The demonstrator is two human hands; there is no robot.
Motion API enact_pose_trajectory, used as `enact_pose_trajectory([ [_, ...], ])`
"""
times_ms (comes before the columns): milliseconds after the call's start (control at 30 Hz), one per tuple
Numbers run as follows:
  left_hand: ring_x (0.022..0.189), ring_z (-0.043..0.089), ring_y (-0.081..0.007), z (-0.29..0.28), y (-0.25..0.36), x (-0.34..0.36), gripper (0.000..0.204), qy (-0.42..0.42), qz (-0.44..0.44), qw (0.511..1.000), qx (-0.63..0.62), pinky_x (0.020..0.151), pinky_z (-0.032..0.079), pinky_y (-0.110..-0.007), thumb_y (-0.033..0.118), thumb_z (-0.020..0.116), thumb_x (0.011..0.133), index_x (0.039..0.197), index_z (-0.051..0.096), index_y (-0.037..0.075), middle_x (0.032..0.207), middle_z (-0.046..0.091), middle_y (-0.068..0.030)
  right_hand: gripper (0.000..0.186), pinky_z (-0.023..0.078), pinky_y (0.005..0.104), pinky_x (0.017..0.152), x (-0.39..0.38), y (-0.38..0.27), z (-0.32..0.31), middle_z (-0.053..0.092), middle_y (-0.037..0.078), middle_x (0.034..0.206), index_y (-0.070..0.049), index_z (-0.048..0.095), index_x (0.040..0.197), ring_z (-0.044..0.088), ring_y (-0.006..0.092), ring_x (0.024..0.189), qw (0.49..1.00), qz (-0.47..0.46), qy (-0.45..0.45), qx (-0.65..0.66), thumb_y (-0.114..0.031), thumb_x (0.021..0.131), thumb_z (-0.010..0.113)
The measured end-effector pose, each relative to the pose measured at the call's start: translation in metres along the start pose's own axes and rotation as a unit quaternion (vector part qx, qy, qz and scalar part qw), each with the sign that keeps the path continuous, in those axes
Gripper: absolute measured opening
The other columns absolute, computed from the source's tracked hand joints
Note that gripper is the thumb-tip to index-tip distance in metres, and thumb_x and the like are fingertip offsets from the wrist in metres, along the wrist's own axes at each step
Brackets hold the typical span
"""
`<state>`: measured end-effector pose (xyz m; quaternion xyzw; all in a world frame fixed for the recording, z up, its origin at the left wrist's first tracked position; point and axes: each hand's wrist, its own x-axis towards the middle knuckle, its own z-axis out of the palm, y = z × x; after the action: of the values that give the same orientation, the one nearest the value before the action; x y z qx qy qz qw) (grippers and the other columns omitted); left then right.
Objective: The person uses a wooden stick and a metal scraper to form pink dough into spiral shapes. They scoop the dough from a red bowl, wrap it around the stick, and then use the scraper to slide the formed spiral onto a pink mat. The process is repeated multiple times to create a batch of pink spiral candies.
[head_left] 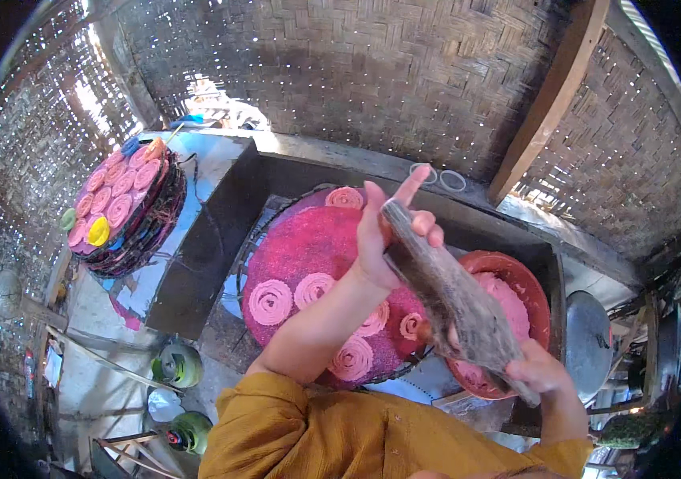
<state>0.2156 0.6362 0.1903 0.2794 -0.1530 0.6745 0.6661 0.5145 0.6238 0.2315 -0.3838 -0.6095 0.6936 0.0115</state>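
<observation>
A long, weathered grey wooden tool (460, 295) slants across the front of me, held at both ends. My left hand (376, 243) is wrapped round its upper end, index finger pointing up. Around its lower end my right hand (536, 369) is closed. Below the left forearm lies a round tray covered with pink-red mesh cloth (296, 247). Several coiled pink dough swirls (270, 302) rest on it; my arm and the tool hide part of the tray. Beneath the tool, to the right, a red-brown basin (538, 297) holds pink dough (508, 302).
Dark low walls (196, 263) enclose the tray and basin. At far left, stacked round trays (160, 231) carry more swirls and coloured clips. Green gas cylinders (187, 364) stand lower left. Two white rings (453, 181) lie on the back ledge. A dark round lid (588, 339) sits right.
</observation>
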Motion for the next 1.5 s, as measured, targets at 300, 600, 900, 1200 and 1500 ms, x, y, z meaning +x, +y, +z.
enact_pose_trajectory([
  [300,0.069,0.059,-0.0212,0.027,0.014,0.002,0.077,-0.003,0.027,0.999,0.042,0.075,0.040,-0.035,0.068,0.026,0.083,0.139,0.023,0.015,0.073,0.063,-0.0024,0.058,0.044,0.0284,0.075,-0.001,-0.020,0.018,0.062,0.004,0.089,0.003,0.060,0.104,0.054,0.0109,0.084,0.997,-0.044,0.029,-0.049,-0.041,0.068,0.068],
  [600,0.074,0.059,-0.0298,0.028,0.004,0.013,0.072,-0.057,0.028,0.997,-0.038,0.068,0.048,-0.040,0.066,0.025,0.083,0.137,0.027,0.019,0.075,0.062,-0.0097,0.059,0.045,0.0273,0.073,-0.019,-0.036,0.000,0.064,0.005,0.087,0.004,0.062,0.101,0.055,0.0103,0.082,0.979,-0.091,0.069,-0.170,-0.041,0.065,0.071],
  [900,0.069,0.056,-0.0187,0.056,0.027,0.002,0.075,-0.019,0.028,0.995,0.095,0.079,0.036,-0.037,0.066,0.021,0.085,0.138,0.027,0.013,0.074,0.062,-0.0003,0.054,0.045,0.0270,0.073,-0.004,-0.027,0.013,0.064,0.006,0.087,0.003,0.061,0.103,0.055,0.0102,0.081,0.991,-0.073,0.038,-0.105,-0.036,0.068,0.072],
  [1200,0.065,0.055,-0.0205,0.042,-0.012,-0.006,0.077,0.023,0.010,0.999,0.045,0.071,0.037,-0.034,0.069,0.020,0.083,0.135,0.033,0.015,0.068,0.060,-0.0011,0.054,0.046,0.0281,0.072,-0.031,-0.007,0.000,0.066,0.008,0.086,0.003,0.063,0.099,0.057,0.0106,0.080,0.987,-0.062,0.058,-0.137,-0.038,0.066,0.073],
  [1500,0.091,0.057,-0.0265,0.033,-0.025,0.025,0.072,0.070,-0.080,0.994,0.027,0.081,0.043,-0.041,0.066,0.026,0.084,0.133,0.037,0.014,0.098,0.060,-0.0108,0.070,0.045,0.0292,0.068,-0.033,-0.010,0.004,0.063,0.008,0.082,0.008,0.061,0.095,0.057,0.0139,0.077,0.974,-0.133,0.156,-0.091,-0.052,0.061,0.072],
])
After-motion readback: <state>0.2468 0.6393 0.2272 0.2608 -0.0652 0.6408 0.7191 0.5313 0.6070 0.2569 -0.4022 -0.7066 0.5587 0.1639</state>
